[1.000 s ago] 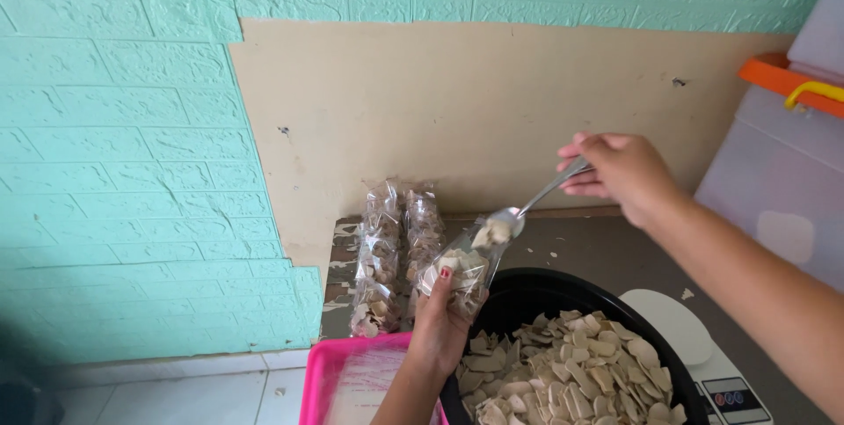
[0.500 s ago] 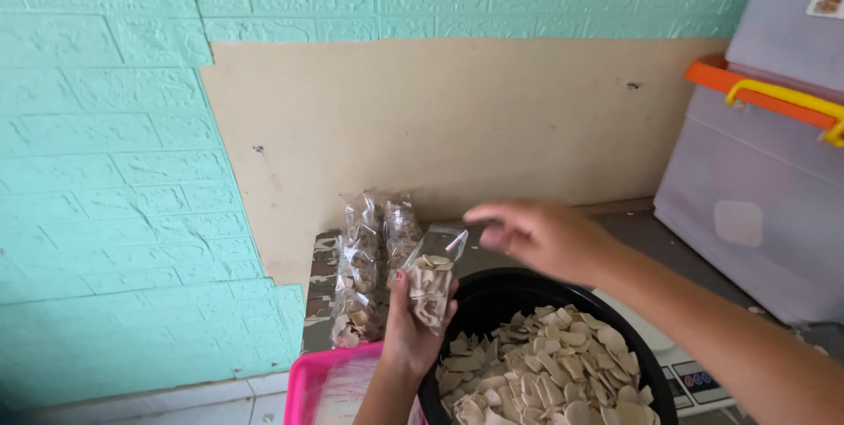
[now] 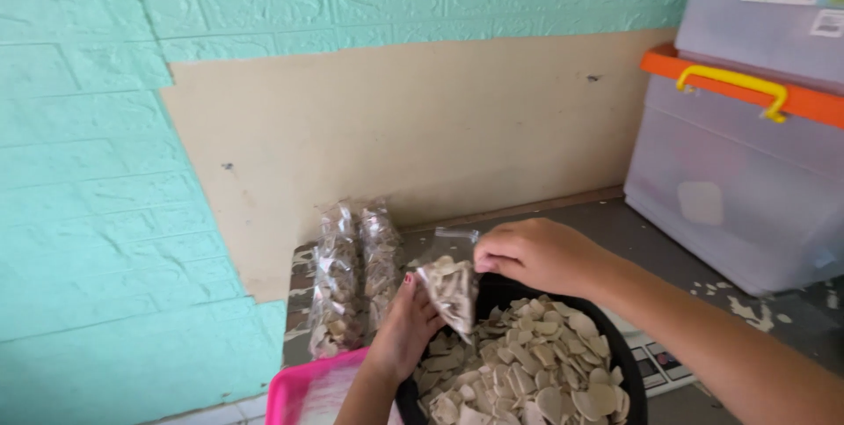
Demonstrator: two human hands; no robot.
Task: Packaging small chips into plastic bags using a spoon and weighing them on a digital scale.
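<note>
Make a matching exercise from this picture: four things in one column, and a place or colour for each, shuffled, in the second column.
Things:
1. small clear bag
2. black bowl
3. filled bags
4. storage box

Places or colours:
A. stands at the right, with an orange rim and a yellow handle
B. stand upright against the wall, left of the hands
C. held between the left hand and the right hand
D. full of pale flat chips, beside the pink tray

Pairs: 1-C, 2-D, 3-B, 4-A
</note>
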